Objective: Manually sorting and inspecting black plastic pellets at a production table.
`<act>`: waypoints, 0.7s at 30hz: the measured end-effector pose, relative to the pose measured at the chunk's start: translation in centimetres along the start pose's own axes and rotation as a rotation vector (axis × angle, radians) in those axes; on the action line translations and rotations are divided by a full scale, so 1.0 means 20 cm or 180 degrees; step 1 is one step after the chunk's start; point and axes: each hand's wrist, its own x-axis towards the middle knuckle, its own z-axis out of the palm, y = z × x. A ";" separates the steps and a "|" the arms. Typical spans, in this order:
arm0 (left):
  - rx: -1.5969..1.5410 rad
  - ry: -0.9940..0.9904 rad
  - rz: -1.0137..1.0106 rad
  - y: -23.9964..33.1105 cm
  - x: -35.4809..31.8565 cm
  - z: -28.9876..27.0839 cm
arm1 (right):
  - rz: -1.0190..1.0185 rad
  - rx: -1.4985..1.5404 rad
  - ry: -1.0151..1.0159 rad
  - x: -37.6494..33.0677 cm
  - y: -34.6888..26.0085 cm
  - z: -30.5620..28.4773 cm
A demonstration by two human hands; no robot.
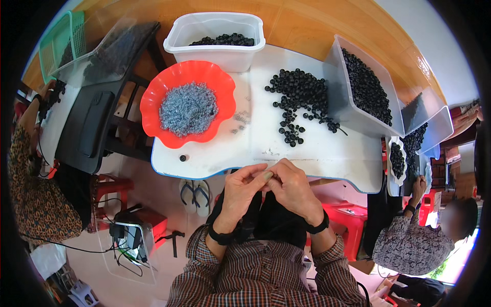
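My left hand (240, 192) and my right hand (294, 189) meet at the near edge of the white table (230, 151), fingertips pinched together. Whatever lies between them is too small or hidden to make out. Beyond the hands to the right spreads a loose heap of small round black parts (302, 92). A red scalloped bowl (225, 97) on the left holds many tiny clear bluish pieces (188, 109). One single black part (183, 158) rests near the table's left front edge.
A white tub (215, 52) of black parts stands at the back, and a clear bin (337, 92) full of them at the right. Co-workers sit left (46, 184) and right (417, 243). Red stools (348, 225) and slippers (194, 197) are below the table.
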 end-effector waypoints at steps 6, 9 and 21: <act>0.0059 -0.0078 -0.0147 0.00 0.01 -0.01 | 0.0296 0.0639 0.0039 -0.02 0.02 -0.01; -0.0122 -0.0183 -0.0017 -0.01 0.02 -0.03 | 0.0485 0.1035 0.0054 -0.04 0.01 -0.01; -0.0887 -0.0333 -0.0085 0.14 0.07 0.00 | 0.0551 0.2087 0.0448 -0.04 0.00 -0.03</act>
